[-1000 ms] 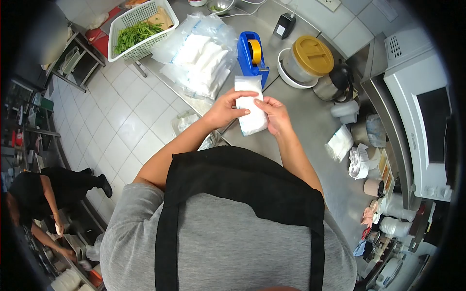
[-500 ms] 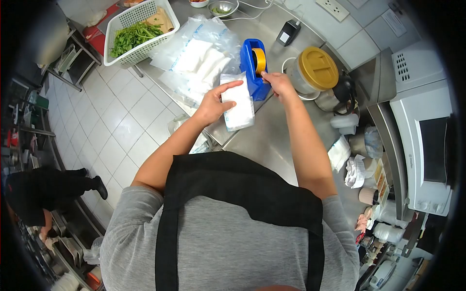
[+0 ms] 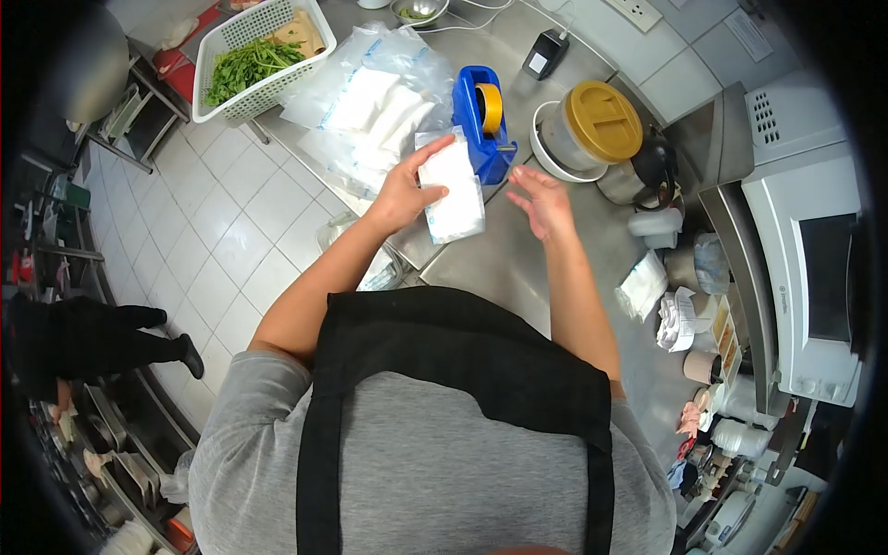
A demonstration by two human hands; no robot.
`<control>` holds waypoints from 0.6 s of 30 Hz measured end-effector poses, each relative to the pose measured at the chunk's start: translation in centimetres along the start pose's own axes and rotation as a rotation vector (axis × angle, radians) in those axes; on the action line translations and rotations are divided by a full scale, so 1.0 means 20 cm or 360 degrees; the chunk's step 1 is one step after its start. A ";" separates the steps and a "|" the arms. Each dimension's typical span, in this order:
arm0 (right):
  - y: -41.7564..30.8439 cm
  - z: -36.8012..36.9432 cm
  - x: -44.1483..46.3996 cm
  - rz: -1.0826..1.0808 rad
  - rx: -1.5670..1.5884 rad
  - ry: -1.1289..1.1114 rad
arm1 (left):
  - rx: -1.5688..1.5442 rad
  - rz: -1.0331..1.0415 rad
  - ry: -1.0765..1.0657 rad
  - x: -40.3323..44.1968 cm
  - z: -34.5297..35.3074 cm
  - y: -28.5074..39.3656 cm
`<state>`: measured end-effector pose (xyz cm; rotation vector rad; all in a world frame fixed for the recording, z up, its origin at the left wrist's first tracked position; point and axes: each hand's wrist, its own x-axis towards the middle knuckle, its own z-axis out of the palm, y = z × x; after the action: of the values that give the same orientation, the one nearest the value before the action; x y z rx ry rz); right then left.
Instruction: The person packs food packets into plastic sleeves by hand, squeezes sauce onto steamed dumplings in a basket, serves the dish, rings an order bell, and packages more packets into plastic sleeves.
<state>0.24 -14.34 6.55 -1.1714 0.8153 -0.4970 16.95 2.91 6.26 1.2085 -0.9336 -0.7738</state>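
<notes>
A white packet in a clear plastic bag [image 3: 453, 203] is held by my left hand [image 3: 400, 196], with the thumb across its face and the fingers along its upper edge. Just beyond it stands a blue tape dispenser [image 3: 487, 159] carrying a roll of yellow tape [image 3: 491, 109]. My right hand [image 3: 544, 205] is open to the right of the dispenser, apart from it, its fingers slightly bent and spread; nothing large shows in them. More white packets [image 3: 370, 106] lie on a heap of clear plastic bags [image 3: 407, 57] behind my left hand.
A white basket [image 3: 262, 109] of leafy greens [image 3: 250, 72] sits at the far left. On the right are a clear tub with a yellow lid [image 3: 606, 120], a kettle [image 3: 652, 176] and a microwave [image 3: 814, 287]. Another person [image 3: 83, 347] stands at the lower left.
My right hand has come away from the tape dispenser, moving down and toward me, and its fingers have opened. My left hand still holds the packet, almost in place. The other person has shifted.
</notes>
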 end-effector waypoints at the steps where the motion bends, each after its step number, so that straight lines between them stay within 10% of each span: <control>1: 0.02 -0.01 0.01 0.0052 -0.0047 0.0028 | 0.0028 0.0015 0.0003 0.00 0.00 0.01; 10: 0.30 -0.08 0.24 -0.0346 -0.0264 0.0051 | 0.0098 -0.0037 -0.0028 -0.04 0.03 0.09; 13: 0.34 -0.15 0.30 -0.0675 -0.1009 0.0081 | 0.0085 -0.0029 0.0011 -0.05 0.04 0.09; 18: 0.04 -0.18 0.00 -0.0481 -0.0861 -0.0432 | 0.0287 0.0074 0.0046 -0.07 0.04 0.12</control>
<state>-2.57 -16.21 5.33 -1.8359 0.5493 -0.3573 15.64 4.23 8.44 1.3463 -1.0211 -0.6438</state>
